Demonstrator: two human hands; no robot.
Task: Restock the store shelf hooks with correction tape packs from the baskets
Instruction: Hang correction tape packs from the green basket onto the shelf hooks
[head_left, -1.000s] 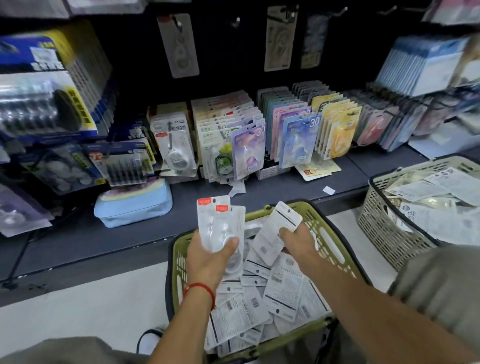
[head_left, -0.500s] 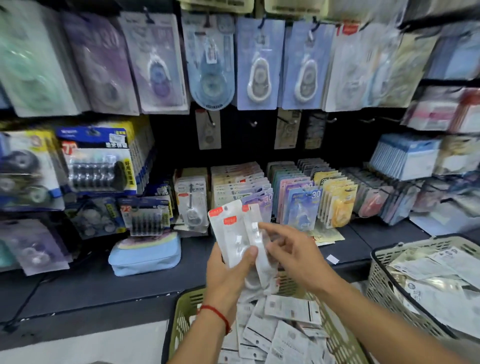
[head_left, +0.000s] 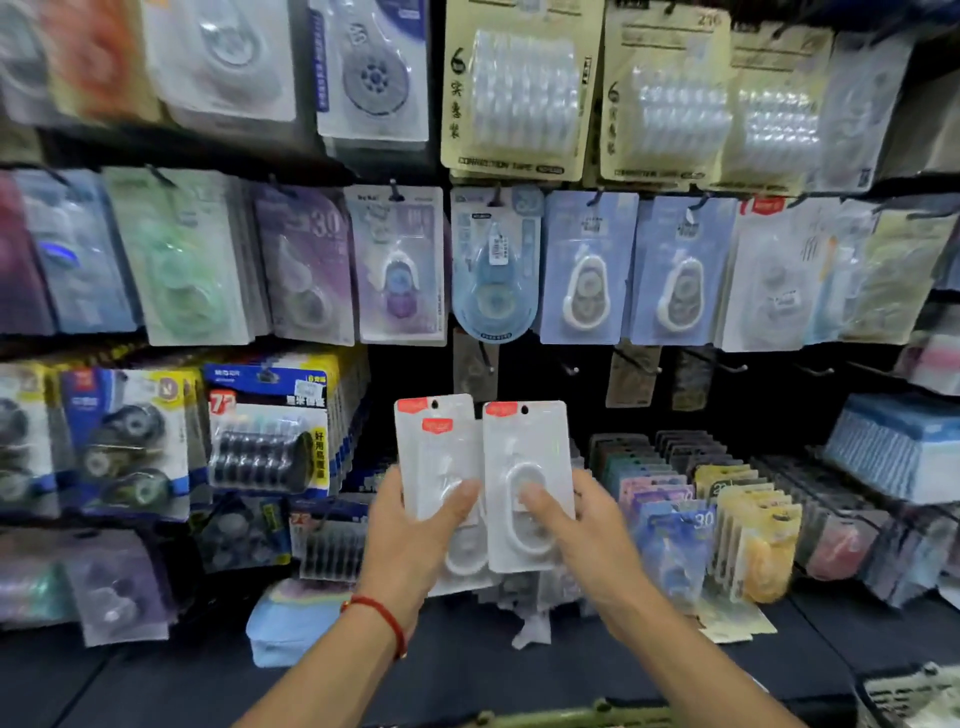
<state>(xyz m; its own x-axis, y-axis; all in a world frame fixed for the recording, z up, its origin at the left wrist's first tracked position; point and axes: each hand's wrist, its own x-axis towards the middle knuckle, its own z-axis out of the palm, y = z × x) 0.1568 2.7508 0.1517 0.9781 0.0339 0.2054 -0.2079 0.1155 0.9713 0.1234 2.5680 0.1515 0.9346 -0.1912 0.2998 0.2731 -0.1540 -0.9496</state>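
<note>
My left hand (head_left: 415, 535) grips a small stack of white correction tape packs (head_left: 435, 457) with red corner labels, thumb across their fronts. My right hand (head_left: 582, 540) holds one more white correction tape pack (head_left: 524, 452) upright beside the stack, thumb on its clear blister. Both are raised in front of the dark pegboard. Bare hooks (head_left: 566, 368) stick out just above the packs. The green basket's rim (head_left: 587, 714) shows at the bottom edge.
Rows of hung correction tape packs (head_left: 584, 270) fill the pegboard above. Boxed refill packs (head_left: 267, 441) hang at the left. Upright colourful packs (head_left: 727, 509) stand on the grey shelf (head_left: 467, 670) at the right. A beige basket corner (head_left: 904, 696) sits bottom right.
Both hands rose from the basket toward the pegboard. My right hand has pulled one pack off the stack and now holds it apart to the right. The view tilted upward.
</note>
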